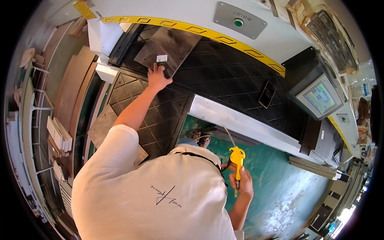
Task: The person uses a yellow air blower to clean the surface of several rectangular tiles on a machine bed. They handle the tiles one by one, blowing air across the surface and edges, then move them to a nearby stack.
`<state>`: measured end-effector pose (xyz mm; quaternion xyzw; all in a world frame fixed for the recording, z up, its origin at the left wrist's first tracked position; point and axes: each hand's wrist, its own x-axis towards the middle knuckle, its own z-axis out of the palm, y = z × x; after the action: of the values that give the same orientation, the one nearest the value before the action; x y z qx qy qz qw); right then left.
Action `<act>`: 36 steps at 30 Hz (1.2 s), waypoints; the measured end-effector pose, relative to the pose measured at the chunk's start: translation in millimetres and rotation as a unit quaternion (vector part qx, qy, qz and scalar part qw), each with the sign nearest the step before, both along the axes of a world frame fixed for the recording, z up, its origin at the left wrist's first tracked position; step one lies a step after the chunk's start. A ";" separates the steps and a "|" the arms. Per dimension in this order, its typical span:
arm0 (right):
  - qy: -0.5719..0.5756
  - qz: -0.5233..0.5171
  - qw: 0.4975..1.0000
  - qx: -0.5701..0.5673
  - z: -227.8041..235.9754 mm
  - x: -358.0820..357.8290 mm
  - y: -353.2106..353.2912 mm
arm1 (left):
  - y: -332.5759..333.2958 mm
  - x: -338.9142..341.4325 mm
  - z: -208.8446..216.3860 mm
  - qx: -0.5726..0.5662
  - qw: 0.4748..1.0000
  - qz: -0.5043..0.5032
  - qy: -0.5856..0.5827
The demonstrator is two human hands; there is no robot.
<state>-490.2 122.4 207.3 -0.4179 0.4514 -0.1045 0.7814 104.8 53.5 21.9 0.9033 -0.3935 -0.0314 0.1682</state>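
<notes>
Yellow blow gun (237,155) partly behind right hand (244,182), entries on screen (320,97) too small
</notes>
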 end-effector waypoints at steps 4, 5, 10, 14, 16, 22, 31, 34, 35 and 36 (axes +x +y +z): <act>-0.022 -0.056 0.998 0.033 2.8 26.3 -10.1 | 72.9 66.6 27.9 -0.030 0.979 -0.200 0.023; -0.023 -0.070 0.997 0.034 3.1 33.6 -13.7 | 95.1 92.6 22.4 -0.040 0.991 -0.128 -0.002; 0.046 0.107 0.993 0.014 -8.5 73.1 -43.5 | 111.4 62.6 15.5 -0.095 0.995 -0.029 -0.030; 0.136 0.203 0.967 -0.073 -5.6 133.6 -50.2 | 85.7 -53.5 40.2 -0.061 0.966 -0.248 0.045; 0.152 0.258 0.915 -0.270 9.9 155.8 -61.5 | 84.6 -77.6 12.8 -0.101 0.959 -0.260 0.052; 0.259 0.187 0.889 -0.328 19.5 184.7 -118.1 | 70.7 -101.3 4.1 -0.170 0.964 -0.204 0.016; 0.297 0.144 0.859 -0.392 -11.7 180.2 -139.4 | 73.0 -109.8 -0.3 -0.152 0.966 -0.209 -0.021; 0.257 0.255 0.884 -0.295 22.7 192.0 -124.6 | 77.2 -107.2 -1.6 -0.163 0.967 -0.194 -0.007; 0.201 0.340 0.894 -0.209 29.7 191.3 -120.8 | 76.7 -107.2 -1.3 -0.163 0.968 -0.191 0.002; 0.202 0.341 0.894 -0.207 27.1 190.4 -121.2 | 76.3 -107.3 -1.2 -0.163 0.969 -0.187 0.010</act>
<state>-299.8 1.2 234.4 -0.7107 0.3977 0.1638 0.5567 -2.5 129.8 20.6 0.7736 -0.5537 -0.0068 0.3082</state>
